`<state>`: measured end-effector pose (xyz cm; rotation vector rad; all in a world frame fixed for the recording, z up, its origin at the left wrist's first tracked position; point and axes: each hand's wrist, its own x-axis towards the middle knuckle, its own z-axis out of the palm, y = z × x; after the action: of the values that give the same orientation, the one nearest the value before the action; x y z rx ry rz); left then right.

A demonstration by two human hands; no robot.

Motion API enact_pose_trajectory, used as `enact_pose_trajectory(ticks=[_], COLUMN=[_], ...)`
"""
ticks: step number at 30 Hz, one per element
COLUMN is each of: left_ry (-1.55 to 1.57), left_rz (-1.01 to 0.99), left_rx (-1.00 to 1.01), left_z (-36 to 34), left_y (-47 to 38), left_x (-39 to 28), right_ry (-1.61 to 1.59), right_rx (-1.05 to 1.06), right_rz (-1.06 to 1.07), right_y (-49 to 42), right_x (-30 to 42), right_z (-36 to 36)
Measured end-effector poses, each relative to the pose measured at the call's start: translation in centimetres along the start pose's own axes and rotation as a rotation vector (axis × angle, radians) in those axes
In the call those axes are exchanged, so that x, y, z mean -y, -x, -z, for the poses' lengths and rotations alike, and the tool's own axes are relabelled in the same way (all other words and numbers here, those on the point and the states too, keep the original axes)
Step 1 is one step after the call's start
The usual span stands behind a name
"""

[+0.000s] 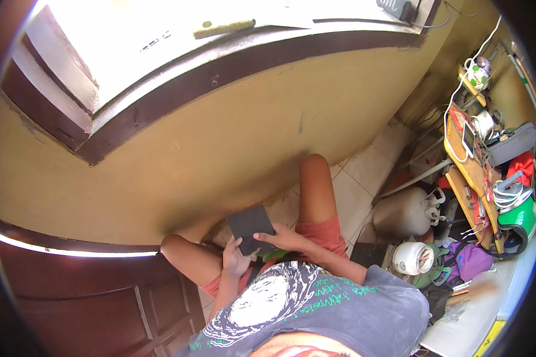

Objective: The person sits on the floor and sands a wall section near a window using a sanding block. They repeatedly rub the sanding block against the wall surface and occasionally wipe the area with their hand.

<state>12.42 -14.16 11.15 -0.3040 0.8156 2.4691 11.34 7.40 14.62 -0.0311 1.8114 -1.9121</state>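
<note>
A black, flat rectangular sheet [252,225] is held in front of my lap, between my bent knees. My left hand [236,259] grips its lower left edge, thumb up against the side. On the right side, my right hand [283,236] clasps it with the thumb lying across the front face. The sheet is tilted, and its underside is hidden, as are most fingers of both hands. Something green [274,255] shows just below the sheet, too covered to make out.
A tan wall [250,134] rises close before my knees, beneath a dark-framed window ledge [268,56]. To the left is a brown panelled door [94,303]. At right stand a gas cylinder [399,212], a white rice cooker [413,258] and a cluttered wooden shelf [466,165] with cables.
</note>
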Motion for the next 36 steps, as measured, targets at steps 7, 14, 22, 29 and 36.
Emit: enact_pose_trajectory(ticks=[7, 14, 22, 29, 36], left_ry=[-0.252, -0.213, -0.693, -1.082, -0.471], left_rz=[0.062, -0.026, -0.119, -0.183, -0.062], left_rx=[-0.077, 0.001, -0.126, -0.229, -0.113], left_z=[-1.7, -4.6, -2.2, -3.2, -5.3], left_y=[-0.9, -1.4, -2.5, -2.7, -0.3], left_x=[0.9, 1.1, 1.1, 0.3, -0.3], right_ry=[0.086, -0.486, -0.092, 0.0, -0.161], right_rx=[-0.01, 0.016, -0.096, -0.116, -0.07], right_rz=[-0.023, 0.041, -0.057, 0.093, -0.079], right_y=[1.8, 2.9, 1.6, 1.0, 0.7], right_x=[-0.8, -0.1, -0.2, -1.3, -1.0], right_z=[1.8, 2.5, 2.6, 2.9, 2.8])
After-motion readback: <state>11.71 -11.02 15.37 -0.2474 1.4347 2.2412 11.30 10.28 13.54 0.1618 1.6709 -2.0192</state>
